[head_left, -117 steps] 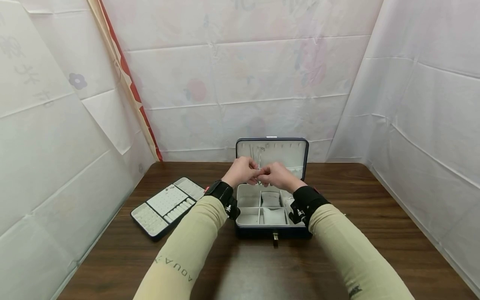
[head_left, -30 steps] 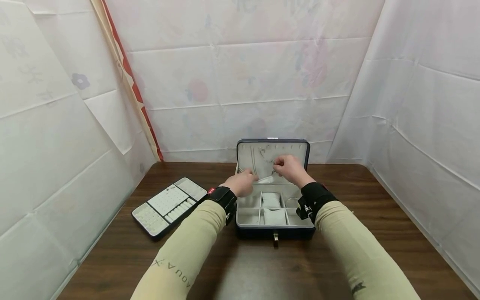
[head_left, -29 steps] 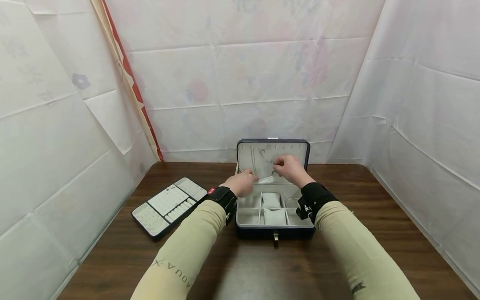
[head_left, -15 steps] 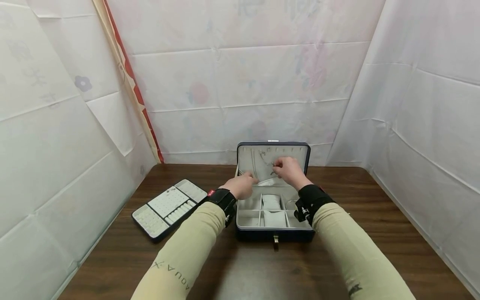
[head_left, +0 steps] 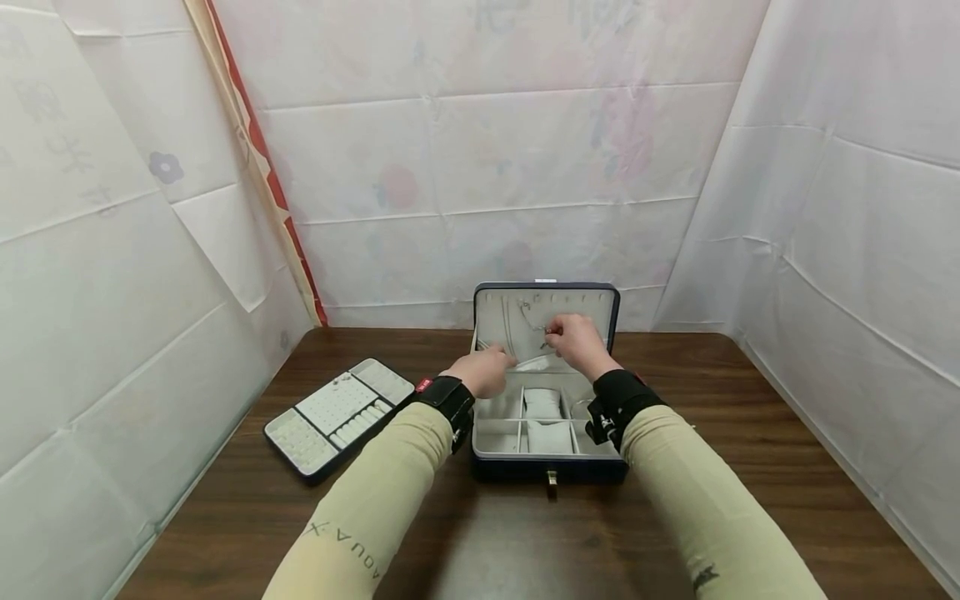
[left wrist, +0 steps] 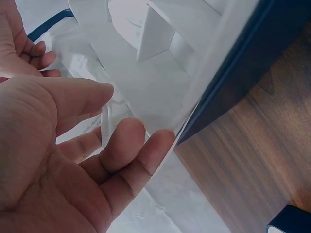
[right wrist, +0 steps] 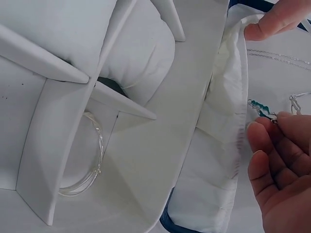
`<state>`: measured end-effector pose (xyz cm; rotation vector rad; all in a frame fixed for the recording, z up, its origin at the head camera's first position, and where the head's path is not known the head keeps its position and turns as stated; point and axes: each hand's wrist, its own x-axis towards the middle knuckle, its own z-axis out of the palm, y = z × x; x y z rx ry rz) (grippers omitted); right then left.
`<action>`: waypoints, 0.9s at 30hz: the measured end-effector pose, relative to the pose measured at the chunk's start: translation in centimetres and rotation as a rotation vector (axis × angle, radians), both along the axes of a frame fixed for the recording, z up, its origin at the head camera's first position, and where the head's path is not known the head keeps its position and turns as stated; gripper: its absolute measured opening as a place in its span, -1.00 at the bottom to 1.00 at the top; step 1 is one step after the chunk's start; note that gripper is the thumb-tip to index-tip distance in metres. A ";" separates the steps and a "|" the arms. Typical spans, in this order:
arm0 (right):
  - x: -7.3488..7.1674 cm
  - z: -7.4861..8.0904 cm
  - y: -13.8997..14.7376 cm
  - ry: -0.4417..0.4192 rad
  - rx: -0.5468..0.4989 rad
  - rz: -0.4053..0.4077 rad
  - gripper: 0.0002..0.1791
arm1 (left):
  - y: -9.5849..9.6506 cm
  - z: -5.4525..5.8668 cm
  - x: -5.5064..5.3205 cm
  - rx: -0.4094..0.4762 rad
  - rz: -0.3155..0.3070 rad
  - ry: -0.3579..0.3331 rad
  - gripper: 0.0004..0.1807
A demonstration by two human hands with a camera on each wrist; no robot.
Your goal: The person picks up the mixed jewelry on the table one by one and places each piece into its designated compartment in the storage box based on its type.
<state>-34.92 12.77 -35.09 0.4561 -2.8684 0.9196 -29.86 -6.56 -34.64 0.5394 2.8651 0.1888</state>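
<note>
My right hand (head_left: pixel 576 340) is in front of the open lid (head_left: pixel 546 287) of a dark blue jewelry box. Its thumb and fingers pinch a silver necklace (right wrist: pixel 261 108) with teal bits. In the head view the chain runs up from these fingers toward the lid's hooks. My left hand (head_left: pixel 483 371) reaches to the lid's lower left, its index finger extended at the upper edge of a white fabric pocket (right wrist: pixel 209 145). In the left wrist view the other fingers (left wrist: pixel 126 141) are loosely bent beside the box wall, and that index finger is partly hidden by the pocket.
The box base (head_left: pixel 551 469) has white compartments with cushions (head_left: pixel 550 437) and a bracelet (right wrist: pixel 99 145). Other thin chains (right wrist: pixel 277 57) hang in the lid. A separate jewelry tray (head_left: pixel 337 408) lies left on the wooden table (head_left: pixel 525 542). White sheeting stands behind and beside the table.
The hands were together before the lid; they have since parted, the left to the pocket and the right rightward with the necklace. Over the last half second they stay nearly still.
</note>
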 end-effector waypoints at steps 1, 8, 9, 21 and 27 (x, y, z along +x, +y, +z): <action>0.0 -0.1 0.0 0.001 0.002 -0.004 -0.88 | 0.0 0.0 0.0 0.000 0.000 0.001 -0.46; -0.1 -0.5 0.1 -0.002 0.033 -0.008 -0.86 | 0.1 -0.2 -0.3 -0.006 0.002 0.003 -0.45; -0.1 -0.5 0.2 -0.007 0.038 -0.010 -0.86 | 0.1 -0.2 -0.3 -0.006 0.002 0.002 -0.45; 0.1 -1.0 0.6 -0.028 0.069 0.009 -0.85 | 0.0 -0.6 -0.6 0.004 -0.021 0.015 -0.45; 0.0 -1.0 0.6 -0.020 0.068 0.037 -0.79 | -0.2 -0.6 -1.0 -0.006 -0.019 0.023 -0.44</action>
